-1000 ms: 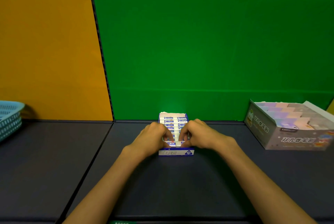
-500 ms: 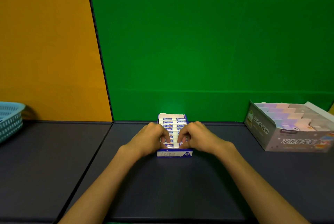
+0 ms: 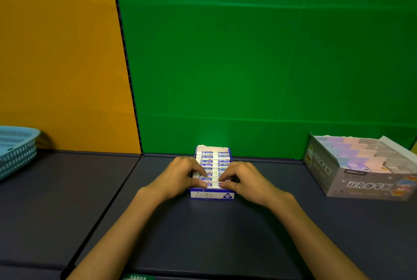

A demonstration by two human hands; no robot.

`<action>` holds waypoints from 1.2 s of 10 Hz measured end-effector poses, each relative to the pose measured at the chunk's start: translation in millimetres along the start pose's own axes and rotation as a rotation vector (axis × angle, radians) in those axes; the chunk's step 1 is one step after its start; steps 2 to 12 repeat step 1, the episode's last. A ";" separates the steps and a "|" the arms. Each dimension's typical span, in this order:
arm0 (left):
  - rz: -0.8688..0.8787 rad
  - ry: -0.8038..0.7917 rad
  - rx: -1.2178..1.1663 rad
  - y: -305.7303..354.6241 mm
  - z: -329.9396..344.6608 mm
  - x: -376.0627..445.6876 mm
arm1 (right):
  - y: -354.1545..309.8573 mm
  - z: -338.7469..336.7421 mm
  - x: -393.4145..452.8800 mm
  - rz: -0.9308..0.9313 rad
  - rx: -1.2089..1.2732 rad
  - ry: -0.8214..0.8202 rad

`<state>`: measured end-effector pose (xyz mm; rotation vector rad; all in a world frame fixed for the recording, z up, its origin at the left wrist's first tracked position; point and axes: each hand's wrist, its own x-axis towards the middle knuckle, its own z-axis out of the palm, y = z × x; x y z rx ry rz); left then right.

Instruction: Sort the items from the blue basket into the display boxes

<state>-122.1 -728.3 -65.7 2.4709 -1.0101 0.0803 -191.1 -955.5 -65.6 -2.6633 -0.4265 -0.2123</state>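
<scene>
Head view: a small blue box (image 3: 212, 195) is seen at the middle of the dark table (image 3: 203, 234), against the green wall, filled with two rows of white-and-blue erasers (image 3: 213, 161). The left hand (image 3: 180, 174) and right hand (image 3: 244, 180) are pressed to its front rows, fingertips curled onto the nearest erasers; whether one is pinched cannot be told. A blue basket (image 3: 17, 151) is seen far left, a grey box (image 3: 361, 167) right.

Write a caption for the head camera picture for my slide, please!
Both hands, left hand and right hand, press small items into the blue display box.
</scene>
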 end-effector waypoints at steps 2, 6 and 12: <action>-0.036 0.118 -0.096 1.7 -6.1 -13.7 | 8.1 0.0 -14.9 -0.011 -0.019 0.057; -0.036 0.118 -0.096 1.7 -6.1 -13.7 | 8.1 0.0 -14.9 -0.011 -0.019 0.057; -0.036 0.118 -0.096 1.7 -6.1 -13.7 | 8.1 0.0 -14.9 -0.011 -0.019 0.057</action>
